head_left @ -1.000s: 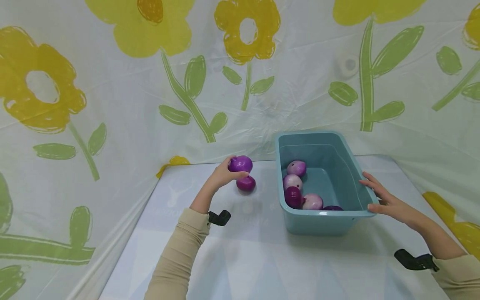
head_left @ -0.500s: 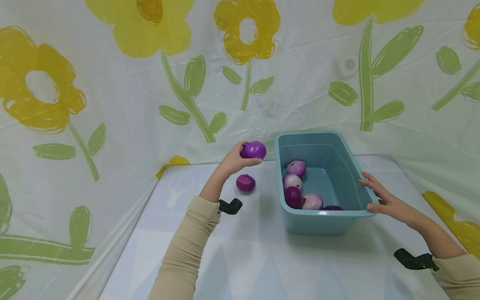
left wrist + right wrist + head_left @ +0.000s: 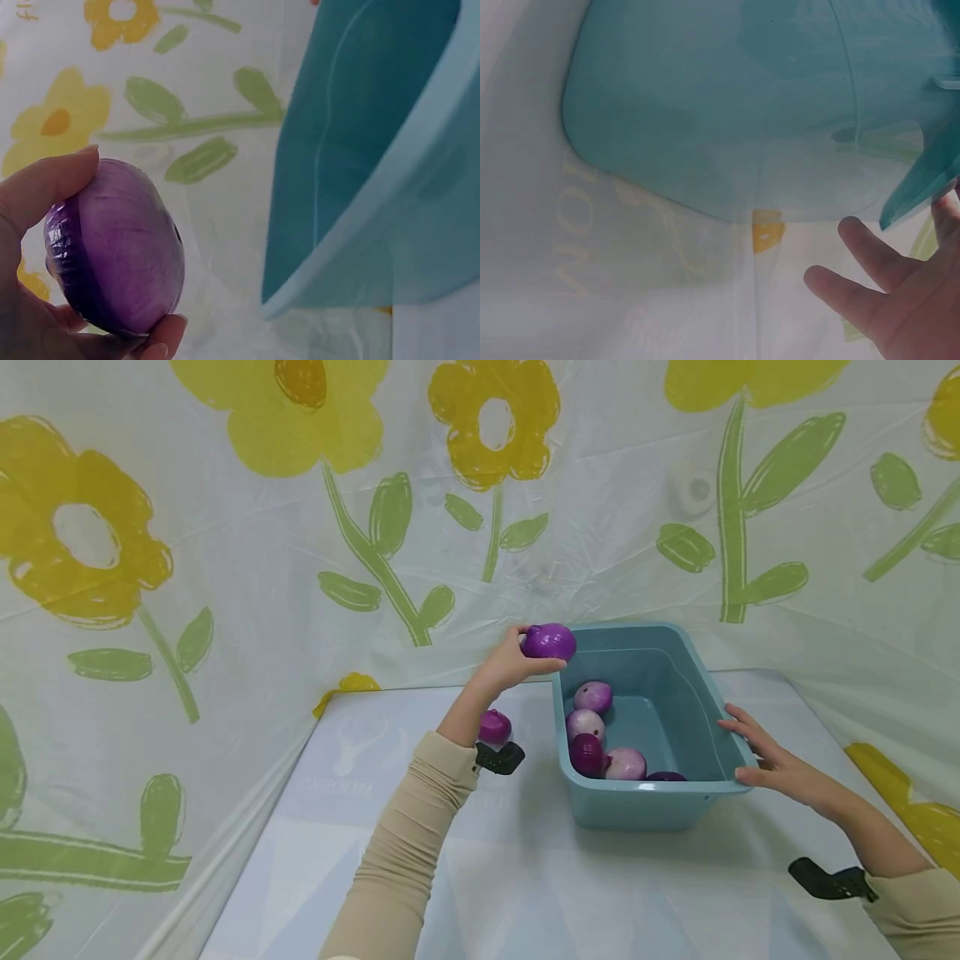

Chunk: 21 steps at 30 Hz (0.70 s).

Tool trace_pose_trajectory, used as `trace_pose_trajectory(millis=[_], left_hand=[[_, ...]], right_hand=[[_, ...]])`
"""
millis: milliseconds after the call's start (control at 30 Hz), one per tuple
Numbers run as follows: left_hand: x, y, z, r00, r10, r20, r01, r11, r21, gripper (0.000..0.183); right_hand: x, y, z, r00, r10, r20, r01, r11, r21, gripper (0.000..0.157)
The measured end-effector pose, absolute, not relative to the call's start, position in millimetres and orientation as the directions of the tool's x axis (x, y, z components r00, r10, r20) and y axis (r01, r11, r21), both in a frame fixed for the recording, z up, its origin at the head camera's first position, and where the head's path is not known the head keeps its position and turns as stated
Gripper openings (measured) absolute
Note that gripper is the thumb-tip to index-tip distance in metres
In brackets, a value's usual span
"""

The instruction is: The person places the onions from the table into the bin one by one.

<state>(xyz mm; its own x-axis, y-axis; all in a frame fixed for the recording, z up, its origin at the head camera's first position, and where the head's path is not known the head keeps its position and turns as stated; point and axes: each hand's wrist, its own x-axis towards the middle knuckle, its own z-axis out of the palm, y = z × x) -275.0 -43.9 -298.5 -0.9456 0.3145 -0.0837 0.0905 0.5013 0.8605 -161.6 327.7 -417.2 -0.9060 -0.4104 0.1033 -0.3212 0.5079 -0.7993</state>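
My left hand (image 3: 508, 667) grips a purple onion (image 3: 552, 642) between thumb and fingers, raised by the far left corner of a blue-green plastic bin (image 3: 660, 786). In the left wrist view the shiny onion (image 3: 131, 244) lies apart from the bin's rim (image 3: 360, 217). Several onions lie inside along the bin's left and near sides, among them a pale one (image 3: 585, 725) and a dark one (image 3: 587, 754). At the bin's right rim rests my right hand (image 3: 780, 767), fingers spread and fairly straight; two fingers (image 3: 877, 259) stand free of the wall in the right wrist view.
Another purple onion (image 3: 495, 727) lies on the white table (image 3: 360, 802), partly hidden behind my left wrist. A flower-printed curtain (image 3: 600, 543) hangs behind the table and bin. Each wrist carries a black camera mount.
My left hand has lifted the purple onion from near the other loose onion and carried it up and right to the bin's corner. The right hand and bin have stayed put.
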Motion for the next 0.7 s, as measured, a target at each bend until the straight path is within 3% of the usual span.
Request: trace_pose_trajectory(millis=[300, 700], left_hand=[[-272, -9, -309, -0.933, 0.359, -0.022, 0.167, 0.488, 0.857, 0.082], [-264, 5, -315, -0.899, 0.427, -0.094, 0.141, 0.486, 0.862, 0.082]], right_hand=[[-163, 327, -419, -0.909, -0.402, 0.11, -0.326, 0.523, -0.788, 0.067], [-162, 328, -418, -0.909, -0.403, 0.104, -0.32, 0.518, -0.793, 0.067]])
